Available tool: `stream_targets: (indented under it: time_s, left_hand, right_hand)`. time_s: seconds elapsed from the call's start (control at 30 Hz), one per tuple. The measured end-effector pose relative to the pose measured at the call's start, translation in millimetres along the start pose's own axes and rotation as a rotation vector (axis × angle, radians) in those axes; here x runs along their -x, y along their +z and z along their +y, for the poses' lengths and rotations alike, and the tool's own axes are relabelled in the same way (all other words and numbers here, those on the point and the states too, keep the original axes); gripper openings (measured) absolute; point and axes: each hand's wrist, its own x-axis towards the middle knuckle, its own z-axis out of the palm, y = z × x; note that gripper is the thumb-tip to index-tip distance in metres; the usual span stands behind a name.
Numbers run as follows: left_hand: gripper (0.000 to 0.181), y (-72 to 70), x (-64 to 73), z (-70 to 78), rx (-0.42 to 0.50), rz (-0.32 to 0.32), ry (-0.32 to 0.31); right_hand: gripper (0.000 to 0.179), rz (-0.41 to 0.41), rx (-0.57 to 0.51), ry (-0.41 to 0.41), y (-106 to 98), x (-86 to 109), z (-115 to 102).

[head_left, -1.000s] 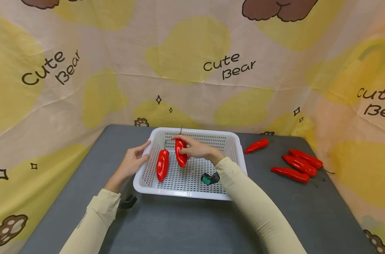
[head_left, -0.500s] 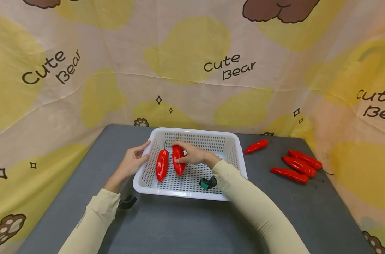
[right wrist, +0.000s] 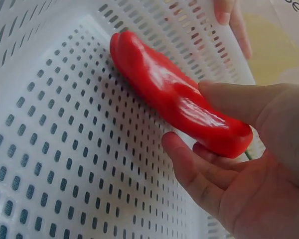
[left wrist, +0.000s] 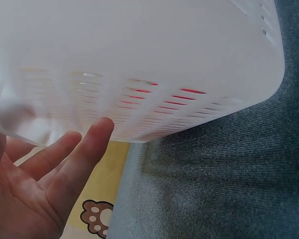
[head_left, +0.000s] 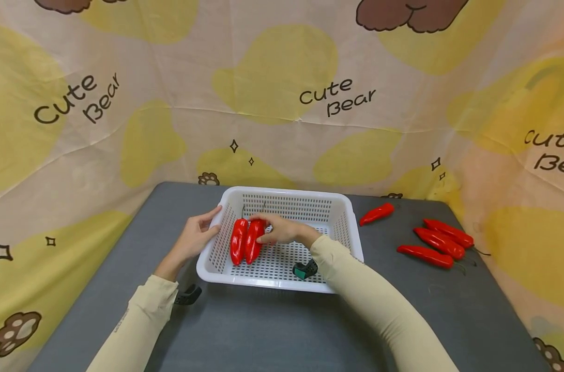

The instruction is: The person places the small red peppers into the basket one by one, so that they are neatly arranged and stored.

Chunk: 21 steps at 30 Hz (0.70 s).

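Observation:
A white perforated plastic basket (head_left: 282,287) sits on the dark table. My left hand (head_left: 198,235) holds its left rim; the left wrist view shows fingers (left wrist: 92,144) against the outer wall. Inside the basket my right hand (head_left: 279,229) grips a long red pepper (head_left: 253,245) near its stem end. In the right wrist view the thumb lies along one side of this pepper (right wrist: 169,92) and the fingers curl beneath the other. Another red pepper (head_left: 238,243) lies just left of it, lengthwise, its stem toward the back.
To the right of the basket, a single red pepper (head_left: 377,213) lies on the table (head_left: 272,330). Farther right lie 3 more, the nearest being a slim red pepper (head_left: 426,256). A patterned cloth (head_left: 272,103) hangs behind the table.
My right hand has lowered the pepper and moved it left, beside the other one in the basket. The left hand stays at the rim.

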Motion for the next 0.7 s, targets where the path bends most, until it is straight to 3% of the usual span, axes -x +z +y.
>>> stream_targets:
  time_s: [0.3, 0.53, 0.7]
  left_hand:
    - [0.056, -0.8, -5.3, 5.5, -0.003, 0.004, 0.019]
    - [0.056, 3.0, 1.7, 0.6, 0.007, -0.028, 0.021]
    - [0.056, 3.4, 2.6, -0.2, -0.004, 0.005, 0.028]
  right_hand:
    - [0.059, -0.039, 0.090, 0.051, -2, 0.2, 3]
    - [0.059, -0.070, 0.002, 0.097, 7, 3.1, 9]
    - [0.061, -0.062, -0.021, 0.093, 8, 1.7, 9]
